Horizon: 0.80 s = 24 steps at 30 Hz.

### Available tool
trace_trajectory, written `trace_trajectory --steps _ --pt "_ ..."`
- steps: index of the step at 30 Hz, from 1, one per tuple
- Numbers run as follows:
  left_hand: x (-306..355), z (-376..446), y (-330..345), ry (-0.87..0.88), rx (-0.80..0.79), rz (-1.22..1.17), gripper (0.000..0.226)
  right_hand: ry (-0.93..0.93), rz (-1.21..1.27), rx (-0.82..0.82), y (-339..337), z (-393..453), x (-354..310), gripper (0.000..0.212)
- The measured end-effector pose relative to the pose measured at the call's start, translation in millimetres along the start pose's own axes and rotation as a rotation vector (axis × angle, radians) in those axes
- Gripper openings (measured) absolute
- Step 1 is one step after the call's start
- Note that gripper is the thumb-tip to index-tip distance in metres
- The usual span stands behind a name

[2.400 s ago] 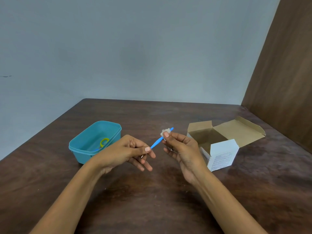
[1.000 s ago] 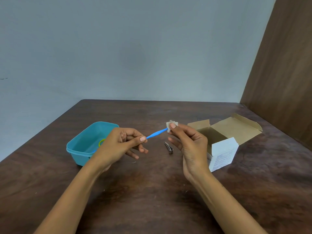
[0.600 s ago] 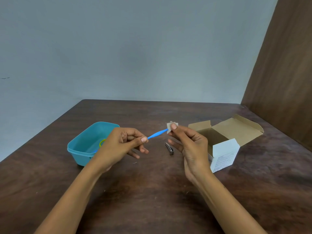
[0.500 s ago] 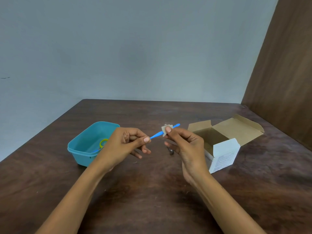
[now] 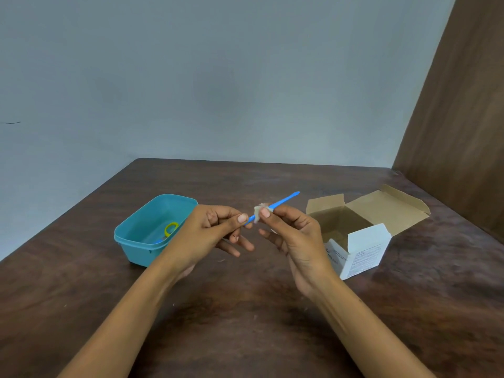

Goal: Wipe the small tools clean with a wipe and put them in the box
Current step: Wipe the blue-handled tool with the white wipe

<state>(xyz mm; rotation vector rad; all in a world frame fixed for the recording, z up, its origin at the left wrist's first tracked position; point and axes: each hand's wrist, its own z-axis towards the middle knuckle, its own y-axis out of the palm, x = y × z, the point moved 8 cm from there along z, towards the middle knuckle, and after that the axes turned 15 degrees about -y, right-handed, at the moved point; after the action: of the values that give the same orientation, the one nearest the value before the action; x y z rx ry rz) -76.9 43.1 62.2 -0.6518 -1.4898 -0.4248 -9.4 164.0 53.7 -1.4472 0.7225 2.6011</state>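
Dark wooden table (image 5: pixel 245 336); above it the left hand (image 5: pixel 210 236) pinches the blue tool (image 5: pixel 283 201) at its near end, right hand (image 5: pixel 294 238) pinches a wipe (image 5: pixel 257 211) around its shaft, teal tub (image 5: pixel 136 241) left, open cardboard box (image 5: pixel 362 249) right

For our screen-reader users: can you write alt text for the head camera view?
Over a dark wooden table, a left hand holds a thin blue tool while the right hand pinches a small wipe around it. A teal tub sits left, an open cardboard box right.

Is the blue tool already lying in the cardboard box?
No, the blue tool is held between both hands above the table, left of the cardboard box.
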Motion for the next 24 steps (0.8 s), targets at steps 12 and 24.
trace_trajectory --steps 12,24 --pt "-7.2 0.1 -1.0 -0.095 -0.045 -0.049 0.02 -0.006 0.077 0.029 -5.1 3.2 0.9 0.015" --pt "-4.5 0.1 -0.4 -0.066 -0.013 -0.056 0.02 -0.037 0.043 -0.012 -0.7 2.8 -2.5 0.011"
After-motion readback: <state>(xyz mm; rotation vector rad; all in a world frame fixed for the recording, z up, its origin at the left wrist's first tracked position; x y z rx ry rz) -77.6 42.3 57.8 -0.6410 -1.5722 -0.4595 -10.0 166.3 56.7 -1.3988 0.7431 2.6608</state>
